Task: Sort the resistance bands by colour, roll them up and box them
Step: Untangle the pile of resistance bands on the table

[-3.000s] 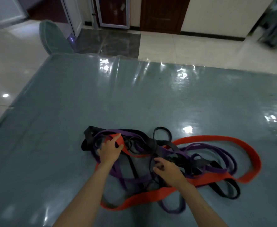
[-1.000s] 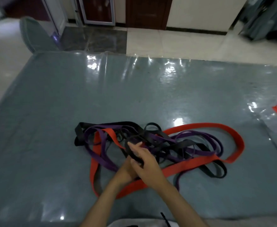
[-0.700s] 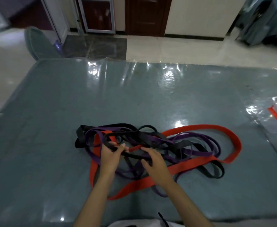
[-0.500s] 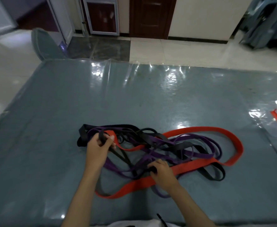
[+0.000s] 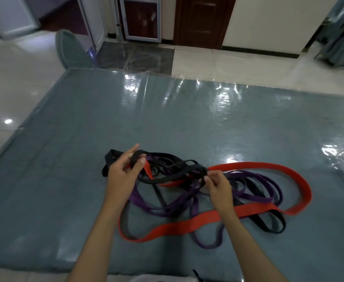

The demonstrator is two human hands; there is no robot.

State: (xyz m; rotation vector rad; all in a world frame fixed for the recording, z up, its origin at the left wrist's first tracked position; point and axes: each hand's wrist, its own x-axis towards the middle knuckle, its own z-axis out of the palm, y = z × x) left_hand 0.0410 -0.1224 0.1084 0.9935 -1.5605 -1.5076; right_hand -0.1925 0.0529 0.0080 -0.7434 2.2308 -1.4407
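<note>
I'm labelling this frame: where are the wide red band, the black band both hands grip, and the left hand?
Wide red band (image 5: 189,223), head view, near flat run.
Black band (image 5: 167,178), head view, lifted span.
Left hand (image 5: 121,176), head view, back.

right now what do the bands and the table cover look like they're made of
Flat red, purple and black resistance bands: likely matte rubber or latex; they flop in limp loops without shine. The black band bends softly where the left hand and right hand grip it. Grey-blue table cover: probably glossy clear plastic sheeting, wrinkled with glare.
</note>
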